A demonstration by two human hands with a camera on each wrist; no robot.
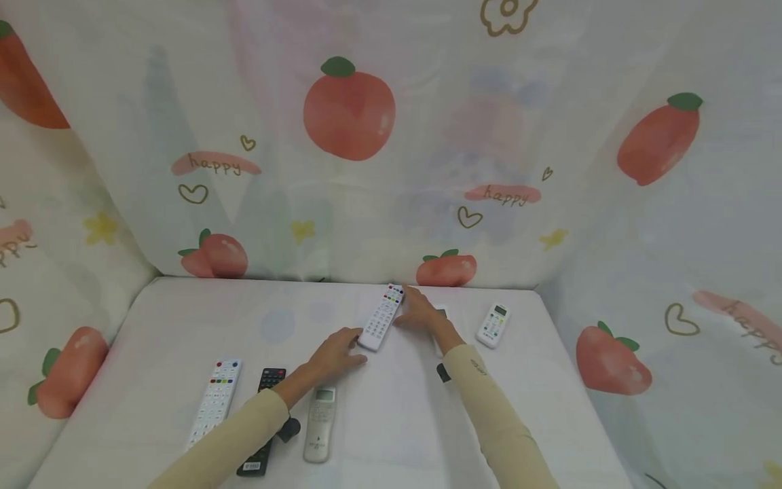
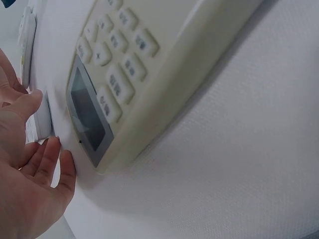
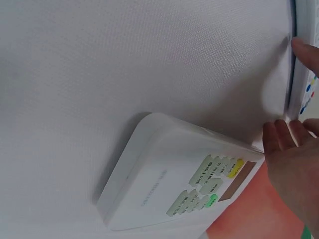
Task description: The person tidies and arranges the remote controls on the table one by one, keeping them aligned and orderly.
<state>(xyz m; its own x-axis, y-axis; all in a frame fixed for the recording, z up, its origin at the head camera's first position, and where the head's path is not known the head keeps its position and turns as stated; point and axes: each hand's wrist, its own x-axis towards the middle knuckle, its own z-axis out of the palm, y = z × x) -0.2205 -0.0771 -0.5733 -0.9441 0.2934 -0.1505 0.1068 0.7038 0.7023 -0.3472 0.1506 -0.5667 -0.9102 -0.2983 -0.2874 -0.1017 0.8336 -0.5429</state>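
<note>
A white remote control with coloured buttons at its far end lies slanted on the white table, between the two hands. At its near left end is my left hand, fingertips right at the edge and thumb apart below the corner. My right hand is at the far right end, with its fingers by the top corner and its thumb by the side. In the right wrist view, the thumb overlaps the remote's long edge and the fingers are loosely bent beside its end.
Left of the hands lie another white remote, a black remote partly under the left forearm, and a beige remote with a display. A white remote sits beneath the right wrist; a small white one lies farther right. Printed curtains surround the table.
</note>
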